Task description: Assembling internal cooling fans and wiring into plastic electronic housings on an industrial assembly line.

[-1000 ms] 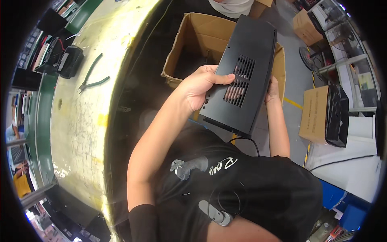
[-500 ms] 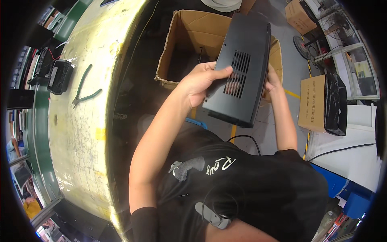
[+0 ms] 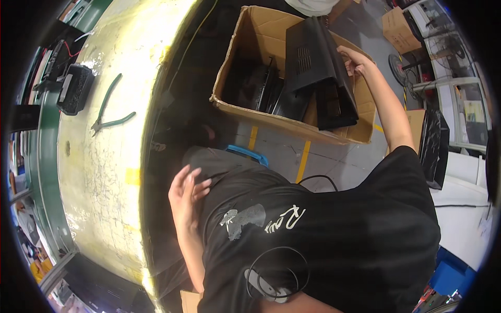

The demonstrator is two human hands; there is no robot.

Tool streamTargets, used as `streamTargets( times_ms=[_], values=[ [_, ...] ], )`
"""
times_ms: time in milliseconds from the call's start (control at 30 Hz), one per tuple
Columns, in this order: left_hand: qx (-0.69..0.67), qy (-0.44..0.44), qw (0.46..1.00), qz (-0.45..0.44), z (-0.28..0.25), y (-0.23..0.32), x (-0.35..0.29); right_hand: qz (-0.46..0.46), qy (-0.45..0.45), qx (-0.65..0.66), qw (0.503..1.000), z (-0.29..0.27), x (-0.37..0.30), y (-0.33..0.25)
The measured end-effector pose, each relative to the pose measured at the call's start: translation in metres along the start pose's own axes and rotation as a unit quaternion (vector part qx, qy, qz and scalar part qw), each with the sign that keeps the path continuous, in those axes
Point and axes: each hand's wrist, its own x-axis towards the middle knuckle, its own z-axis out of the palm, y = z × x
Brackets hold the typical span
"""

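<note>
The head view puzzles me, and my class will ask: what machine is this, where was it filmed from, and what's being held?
No machine: a person's two bare hands. The camera is worn on the head, looking down; its wide lens bends straight edges. The right hand is at the edge of a black vented casing, tilted at the mouth of an open cardboard box; how firmly it grips is unclear. The left hand holds nothing. On the yellowish worktable lie green-handled pliers and a black block-shaped item.

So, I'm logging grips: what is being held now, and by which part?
The right hand seems to hold the black vented casing by its right edge; the left hand is empty.
</note>
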Motion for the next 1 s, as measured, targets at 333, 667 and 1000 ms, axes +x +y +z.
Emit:
streamTargets(
  times_ms=[333,667,1000],
  values=[
    [-0.48,-0.134,0.856,0.138,-0.078,-0.056,-0.055,0.092,-0.1,-0.162,0.977,0.051,0.097,-0.015],
    [-0.545,0.026,0.822,0.163,-0.087,-0.017,-0.073,0.009,0.136,-0.292,0.947,0.137,0.171,0.039],
    [-0.576,0.14,0.802,0.078,-0.078,0.014,-0.08,-0.147,0.205,-0.372,0.893,0.205,0.242,0.105]
  ],
)
